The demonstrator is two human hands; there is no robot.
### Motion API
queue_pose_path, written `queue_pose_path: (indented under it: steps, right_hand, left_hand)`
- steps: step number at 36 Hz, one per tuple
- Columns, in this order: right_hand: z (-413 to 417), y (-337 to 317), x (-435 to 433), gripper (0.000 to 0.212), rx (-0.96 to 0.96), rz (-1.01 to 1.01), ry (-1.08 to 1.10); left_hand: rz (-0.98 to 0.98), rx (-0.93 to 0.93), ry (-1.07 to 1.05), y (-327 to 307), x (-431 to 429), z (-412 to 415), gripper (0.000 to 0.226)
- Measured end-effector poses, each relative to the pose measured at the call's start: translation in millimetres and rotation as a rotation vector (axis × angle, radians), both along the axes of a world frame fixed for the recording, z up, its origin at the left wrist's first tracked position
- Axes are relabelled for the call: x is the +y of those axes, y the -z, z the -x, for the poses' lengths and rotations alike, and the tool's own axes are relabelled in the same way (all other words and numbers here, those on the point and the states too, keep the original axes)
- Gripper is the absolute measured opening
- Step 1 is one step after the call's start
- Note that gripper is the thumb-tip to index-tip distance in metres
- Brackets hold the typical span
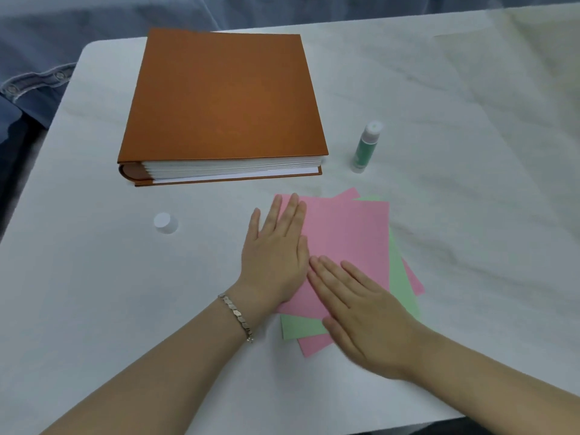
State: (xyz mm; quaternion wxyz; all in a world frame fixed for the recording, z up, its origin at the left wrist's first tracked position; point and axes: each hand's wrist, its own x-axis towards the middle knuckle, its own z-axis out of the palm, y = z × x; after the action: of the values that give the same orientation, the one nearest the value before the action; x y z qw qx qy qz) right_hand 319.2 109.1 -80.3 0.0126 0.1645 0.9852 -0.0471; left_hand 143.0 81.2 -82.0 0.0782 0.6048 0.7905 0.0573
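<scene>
My right hand [364, 312], flat and empty, presses the pink sheet [348, 233]; my left hand [276, 255], likewise flat, anchors its edge. Press evenly, smoothing outward.

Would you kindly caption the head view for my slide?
Left hand and right hand press the top pink sheet flat; closed orange album, glue stick and white cap nearby.

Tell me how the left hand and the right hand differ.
The left hand wears a bracelet at its wrist; the right hand shows none. The left hand's fingers point away, the right hand's slant toward it. Both lie flat on the top pink sheet.
</scene>
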Motion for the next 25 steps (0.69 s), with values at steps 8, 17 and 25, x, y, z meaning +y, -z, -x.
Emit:
queue_pose_path:
  steps: [8, 17, 25]
  right_hand:
    - [5.8, 1.2, 30.4, 0.061, 0.0, 0.008, 0.074]
    - [14.6, 0.9, 47.8, 0.066, 0.011, -0.044, 0.131]
    - [-16.4, 1.1, 17.0, 0.056, 0.034, 0.003, 0.119]
  left_hand:
    - [-0.109, 0.02, 0.024, 8.6, -3.2, 1.6, 0.051]
    - [-0.038, -0.015, -0.003, 6.2, -5.4, 0.4, 0.053]
    - [-0.005, 0.009, -0.013, 5.9, -4.7, 0.1, 0.065]
